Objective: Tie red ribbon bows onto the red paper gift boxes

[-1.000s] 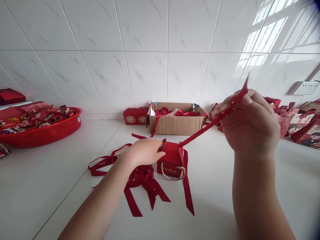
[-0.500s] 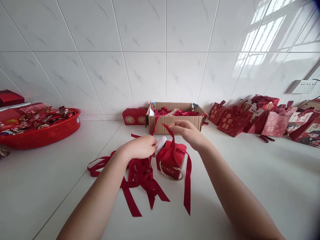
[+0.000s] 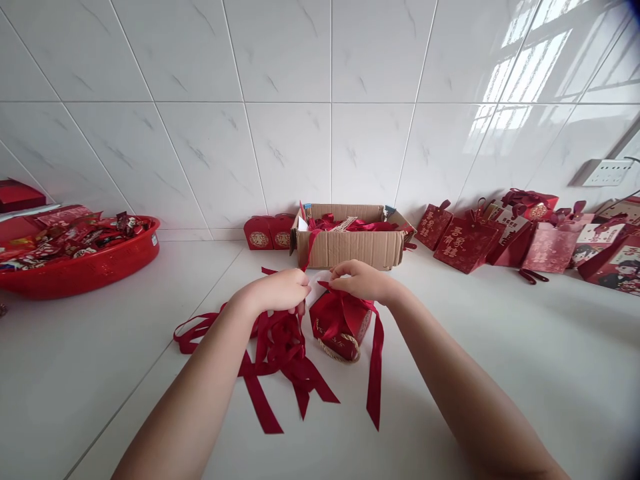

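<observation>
White glossy tiled wall (image 3: pixel 285 60) behind; white worktop (image 3: pixel 440 400) meets it, near edge out of frame. Mid-worktop: a small red cardboard box (image 3: pixel 353 323) with a twisted gold-cord handle (image 3: pixel 340 359), standing on your side of the open brown cardboard carton (image 3: pixel 350 251) by the back edge.

Key relation: box lies just right of your left hand (image 3: pixel 277 292) and under your right hand (image 3: pixel 363 280), which is nearer, reaching over its far side. Box too compact to call a long axis; the flat dark-red satin ribbon (image 3: pixel 375 367) gives the line. One end runs over the top, leftward, into your right fingertips; the other tail hangs right, trailing toward the near edge.

Right hand: narrow pinch on that ribbon end. Left hand: fingers bunched beside a pale rounded flap (image 3: pixel 316 283); you can't tell whether they grip it. Loose dark-red ribbon heap (image 3: pixel 283 340) just left of the box.
</observation>
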Motion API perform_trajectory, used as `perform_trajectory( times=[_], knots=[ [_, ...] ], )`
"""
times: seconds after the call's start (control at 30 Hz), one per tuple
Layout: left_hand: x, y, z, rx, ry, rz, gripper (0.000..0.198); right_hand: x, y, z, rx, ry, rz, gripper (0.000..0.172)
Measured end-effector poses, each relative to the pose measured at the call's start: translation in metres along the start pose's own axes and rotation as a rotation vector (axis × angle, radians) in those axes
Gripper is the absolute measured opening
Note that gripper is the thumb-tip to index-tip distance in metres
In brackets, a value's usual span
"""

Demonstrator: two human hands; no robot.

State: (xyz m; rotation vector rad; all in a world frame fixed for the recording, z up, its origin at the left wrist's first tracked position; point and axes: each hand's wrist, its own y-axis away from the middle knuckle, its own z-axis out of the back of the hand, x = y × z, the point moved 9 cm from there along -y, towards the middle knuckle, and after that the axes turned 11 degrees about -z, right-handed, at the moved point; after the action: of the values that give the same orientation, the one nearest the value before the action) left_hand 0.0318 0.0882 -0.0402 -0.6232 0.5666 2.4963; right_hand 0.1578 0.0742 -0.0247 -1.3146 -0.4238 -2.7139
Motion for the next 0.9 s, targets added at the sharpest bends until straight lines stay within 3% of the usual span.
perform_trajectory(
  times=[0.37, 0.7, 0.9],
  knots=[
    [-0.014, 0.013, -0.003, 0.052, -0.040, -0.022, 0.022, -0.003, -0.006, -0.004, -0.013, -0.007, -0.006, 0.017],
    [-0.023, 0.015, -0.012, 0.090, -0.001, -0.100, 0.029, 0.004, -0.007, -0.009, -0.014, -0.021, 0.079, 0.014],
    [-0.019, 0.022, 0.005, 0.009, -0.017, 0.006, 0.037, 0.005, -0.004, -0.008, -0.006, -0.005, 0.071, 0.015]
  ],
)
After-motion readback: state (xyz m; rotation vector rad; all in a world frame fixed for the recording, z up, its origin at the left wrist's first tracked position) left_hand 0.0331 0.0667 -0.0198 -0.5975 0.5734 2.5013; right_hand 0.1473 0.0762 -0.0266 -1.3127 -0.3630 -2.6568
